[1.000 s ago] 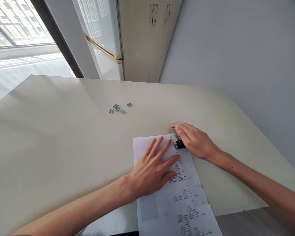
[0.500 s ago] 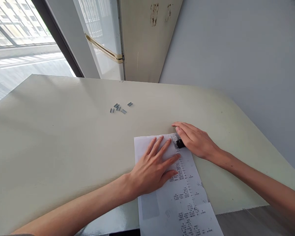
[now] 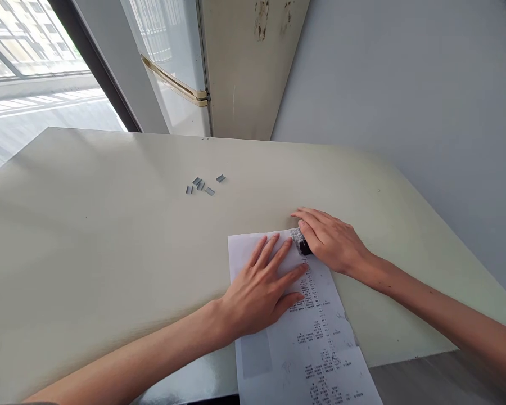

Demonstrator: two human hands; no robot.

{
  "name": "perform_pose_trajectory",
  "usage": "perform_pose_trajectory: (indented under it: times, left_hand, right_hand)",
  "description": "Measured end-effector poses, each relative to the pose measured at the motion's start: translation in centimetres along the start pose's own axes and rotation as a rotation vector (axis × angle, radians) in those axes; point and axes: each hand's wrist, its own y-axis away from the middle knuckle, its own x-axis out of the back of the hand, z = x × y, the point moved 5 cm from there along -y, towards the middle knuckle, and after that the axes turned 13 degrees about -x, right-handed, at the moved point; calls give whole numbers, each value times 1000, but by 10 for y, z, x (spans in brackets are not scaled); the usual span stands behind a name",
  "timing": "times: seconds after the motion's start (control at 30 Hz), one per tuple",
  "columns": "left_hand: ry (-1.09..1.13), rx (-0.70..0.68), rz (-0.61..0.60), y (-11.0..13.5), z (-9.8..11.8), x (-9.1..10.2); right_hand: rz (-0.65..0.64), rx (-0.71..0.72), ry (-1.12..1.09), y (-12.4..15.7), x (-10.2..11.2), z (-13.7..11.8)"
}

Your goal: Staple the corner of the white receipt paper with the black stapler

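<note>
White printed paper sheets [image 3: 253, 247] lie on the table and reach down past the lower edge of the view. My left hand [image 3: 263, 287] presses flat on their upper part, fingers spread. At the top right corner of the paper, my right hand [image 3: 333, 239] is closed over a small black stapler [image 3: 306, 247]; only its black end shows, and the rest is hidden under the palm and fingers. Dense dark print shows on the paper beside that end. Several short strips of staples [image 3: 199, 184] lie farther back, left of both hands.
The pale table [image 3: 109, 236] has its far edge close to a fridge [image 3: 240, 73] and a grey wall [image 3: 396, 73]. A bright window [image 3: 29, 39] is at the upper left. Part of a dark object [image 3: 217, 400] shows at the bottom edge, left of the paper.
The view has shifted very slightly, so everything sits a little farther left. Both hands keep nearly the same places on the paper and the stapler.
</note>
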Motion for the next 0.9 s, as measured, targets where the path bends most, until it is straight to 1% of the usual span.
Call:
perform_pose_trajectory:
  times: [0.07, 0.23, 0.3, 0.4, 0.47, 0.57, 0.63, 0.7, 0.77, 0.83, 0.9]
  left_hand:
    - [5, 1, -3, 0, 0, 0]
    - [13, -2, -5, -1, 0, 2]
    - [8, -5, -13, -2, -1, 3]
    - [-2, -9, -21, -2, -1, 3]
    - [-5, -12, -21, -1, -1, 3]
    - [-6, -21, -12, 3, -2, 4]
    - [-10, -30, -18, 7, -4, 7]
    - [-12, -47, -45, 13, -5, 12]
    - [-12, -64, -77, 20, -8, 19]
    - [-19, -77, -103, 29, -11, 28]
    - [-31, -95, -128, 39, -15, 38]
  right_hand:
    - [20, 12, 46, 0, -3, -2]
    - [133, 92, 217, 4, -13, -15]
    - [146, 112, 263, 5, -17, -20]
    - [136, 120, 248, 4, -16, -23]
    - [108, 106, 151, 2, -10, -20]
    - [62, 74, -97, 3, 2, -7]
    - [55, 133, -220, 8, 8, 3]
    - [61, 274, -243, 18, 10, 14]
    - [71, 404, -205, 28, 7, 27]
    - [100, 432, -183, 35, 2, 44]
    - [118, 407, -203, 37, -2, 58]
